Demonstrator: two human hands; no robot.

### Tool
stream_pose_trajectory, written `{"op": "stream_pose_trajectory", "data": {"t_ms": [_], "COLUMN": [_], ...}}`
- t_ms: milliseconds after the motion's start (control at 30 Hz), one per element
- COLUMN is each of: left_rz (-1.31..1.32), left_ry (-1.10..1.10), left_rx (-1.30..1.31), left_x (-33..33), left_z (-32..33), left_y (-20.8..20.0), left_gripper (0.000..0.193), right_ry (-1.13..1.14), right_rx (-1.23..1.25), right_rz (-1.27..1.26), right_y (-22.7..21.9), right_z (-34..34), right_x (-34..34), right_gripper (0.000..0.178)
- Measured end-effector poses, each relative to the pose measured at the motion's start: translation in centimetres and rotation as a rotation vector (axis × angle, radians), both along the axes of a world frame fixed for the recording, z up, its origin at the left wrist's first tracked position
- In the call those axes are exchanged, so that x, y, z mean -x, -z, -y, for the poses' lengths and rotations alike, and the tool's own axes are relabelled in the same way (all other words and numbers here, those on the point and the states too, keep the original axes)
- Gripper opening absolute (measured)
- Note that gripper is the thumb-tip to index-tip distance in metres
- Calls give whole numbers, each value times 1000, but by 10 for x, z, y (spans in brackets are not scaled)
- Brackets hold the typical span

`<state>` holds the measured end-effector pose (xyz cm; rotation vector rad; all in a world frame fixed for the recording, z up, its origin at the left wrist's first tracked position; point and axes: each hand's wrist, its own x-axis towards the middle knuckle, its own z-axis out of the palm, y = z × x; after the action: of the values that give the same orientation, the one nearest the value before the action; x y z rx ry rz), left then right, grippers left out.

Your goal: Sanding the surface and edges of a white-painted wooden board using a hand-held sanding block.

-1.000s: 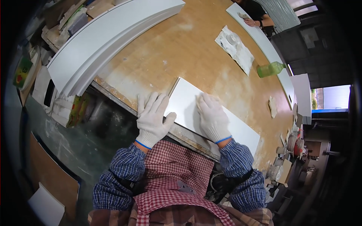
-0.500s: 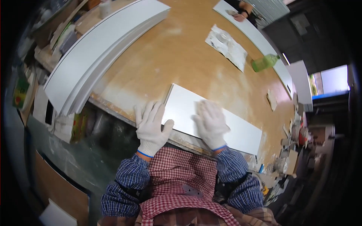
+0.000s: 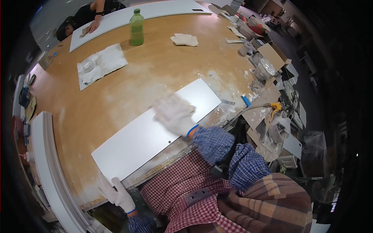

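A white flat board (image 3: 132, 149) lies slantwise along the near edge of the wooden worktable. My right hand (image 3: 175, 116), in a white knit glove, rests over the board's middle. Motion smears its fingers, and a beige edge shows at its side; I cannot make out whether something is under the palm. At the board's near left end is my left hand (image 3: 118, 196), gloved alike, thumb and fingers apart and holding nothing. It touches or nearly touches the corner there. A small dark hole marks the board's near edge.
Across the worktable (image 3: 155, 73) stand a green bottle (image 3: 136, 29), a white sheet (image 3: 103, 64) and a folded cloth (image 3: 184, 40). A co-worker's hand (image 3: 93, 26) rests on another long board (image 3: 163, 9). Stacked white boards (image 3: 48, 155) lie left; clutter and a yellow-handled air gun (image 3: 276, 106) lie right.
My view has swung to the right. My right hand has moved along the board toward its right part, while my left hand stays by the left end with its fingers apart.
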<state>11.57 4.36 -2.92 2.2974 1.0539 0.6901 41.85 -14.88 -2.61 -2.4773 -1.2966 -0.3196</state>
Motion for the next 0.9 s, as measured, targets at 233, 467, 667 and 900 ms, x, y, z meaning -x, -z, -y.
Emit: {"op": "stream_pose_trajectory", "data": {"t_ms": [233,467,667,900], "left_rz": [20,-49,-10,-98], "left_ry": [15,-27,19,29], "left_rx": [-15,-8,24,-48], "left_x": [7,12,11,11], "left_z": [-9,-12,-14,-14], "left_y": [15,22,23,21], "left_gripper": [45,49,49,49], "right_ry": [529,-155,126,150], "right_rx": [-49,-295,-88,-291], "right_rz": [-106,39,300,-49], "right_y": [10,12,42,19], "right_z": [81,-19,90,21], "right_x": [-76,37,-43,72], "right_gripper": [52,39,50,43]}}
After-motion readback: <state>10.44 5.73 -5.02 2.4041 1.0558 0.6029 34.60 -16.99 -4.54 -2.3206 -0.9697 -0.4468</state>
